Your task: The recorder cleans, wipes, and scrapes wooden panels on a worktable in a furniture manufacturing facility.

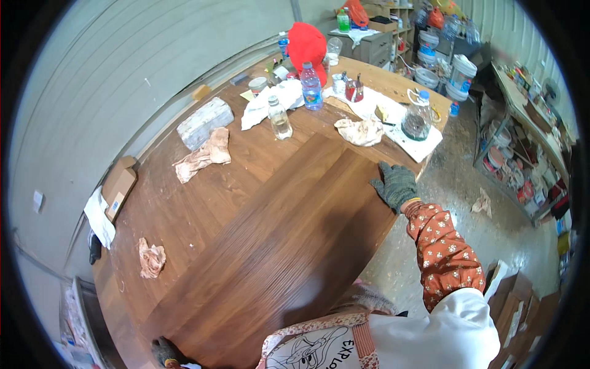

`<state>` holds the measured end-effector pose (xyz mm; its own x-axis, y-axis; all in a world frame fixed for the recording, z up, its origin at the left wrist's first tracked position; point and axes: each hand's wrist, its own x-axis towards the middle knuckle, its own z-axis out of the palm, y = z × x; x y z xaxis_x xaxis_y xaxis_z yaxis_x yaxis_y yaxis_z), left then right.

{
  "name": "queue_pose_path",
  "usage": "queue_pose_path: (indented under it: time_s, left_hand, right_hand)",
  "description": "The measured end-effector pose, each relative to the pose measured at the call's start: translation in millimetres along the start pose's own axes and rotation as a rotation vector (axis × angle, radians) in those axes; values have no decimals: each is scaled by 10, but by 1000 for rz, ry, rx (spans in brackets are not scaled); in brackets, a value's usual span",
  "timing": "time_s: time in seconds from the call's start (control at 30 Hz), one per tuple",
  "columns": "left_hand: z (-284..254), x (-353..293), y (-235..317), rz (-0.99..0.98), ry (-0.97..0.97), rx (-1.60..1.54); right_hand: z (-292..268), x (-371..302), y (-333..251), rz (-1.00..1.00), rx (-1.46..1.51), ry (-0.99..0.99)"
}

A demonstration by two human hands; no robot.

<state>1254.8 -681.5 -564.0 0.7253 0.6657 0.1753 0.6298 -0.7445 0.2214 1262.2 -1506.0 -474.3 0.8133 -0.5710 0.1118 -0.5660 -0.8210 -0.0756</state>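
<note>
A long brown wood-grain board (276, 246) lies diagonally on the wooden table (233, 178), close in front of me. My right hand (396, 186), in a grey knitted glove below a red patterned sleeve, rests on the board's far right end with its fingers stretched out. It holds nothing that I can see. Down at the lower left, my left hand (165, 352) in a dark glove is at the near left end of the board. Its fingers are mostly cut off by shadow and the picture's edge. A crumpled cloth (359, 131) lies just beyond the board, near my right hand.
Beyond the board stand a glass bottle (280, 120), a water bottle (311, 89), a jar of dark liquid (417, 120) and a red cap (307, 48). A wrapped block (205, 123) and rags (206, 155) lie on the left. Buckets (461, 77) and a cluttered shelf (522, 147) stand right.
</note>
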Motion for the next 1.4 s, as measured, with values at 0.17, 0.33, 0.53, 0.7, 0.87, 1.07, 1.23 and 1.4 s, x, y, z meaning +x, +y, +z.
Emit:
queue_pose_path:
  time_s: [0.17,0.33,0.53,0.7,0.87,1.07,1.23,1.4]
  left_hand:
    - [-83,-742,997,501,-6,-106]
    - [-446,-1912,1882,912,-109,-69]
    - [-456,-2491,2011,833,-51,-132]
    - [-451,-2486,1941,798,-76,-61]
    - [-401,-2469,1939,823,-71,-68]
    - [-394,-2478,1893,792,-59,-64]
    - [-356,-2515,2074,810,-56,-104]
    - [-442,-2483,1890,826,-12,-19]
  right_hand:
    - [-234,691,-16,-298,65,106]
    - [48,1410,-142,-426,-138,122]
    - [143,1833,-213,-343,249,15]
    - [197,941,-1569,-1164,472,81]
    - [424,-98,-2094,-1609,610,495]
    - [423,1774,-1138,-992,277,536]
    - [570,2243,-104,-707,325,556]
    - [47,1398,-1105,-1058,331,318]
